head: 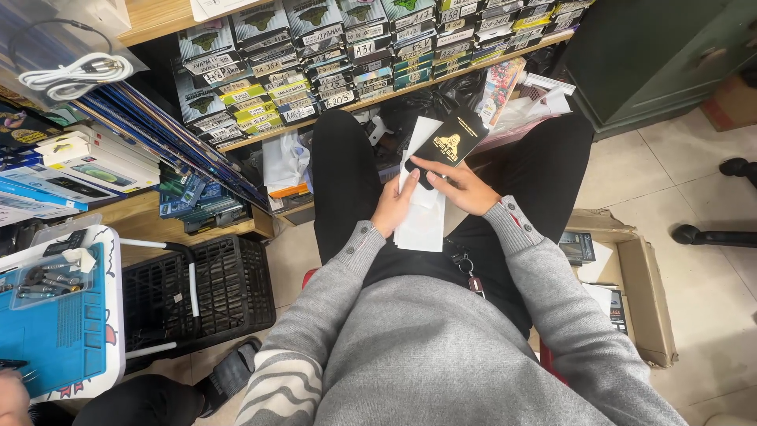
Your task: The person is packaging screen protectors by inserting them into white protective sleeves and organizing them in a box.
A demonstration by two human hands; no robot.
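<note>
Grey sleeves, black gold-printed packet, long white paper sleeve

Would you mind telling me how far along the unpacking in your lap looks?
Done: the black packet is off the shelf and in your lap. In hand: the right hand grips it while the left hand holds the white sleeve. Left: the two still overlap.

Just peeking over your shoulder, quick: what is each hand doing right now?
Left hand: closed on the white paper sleeve.
Right hand: holding the black packet with the gold print.
</note>
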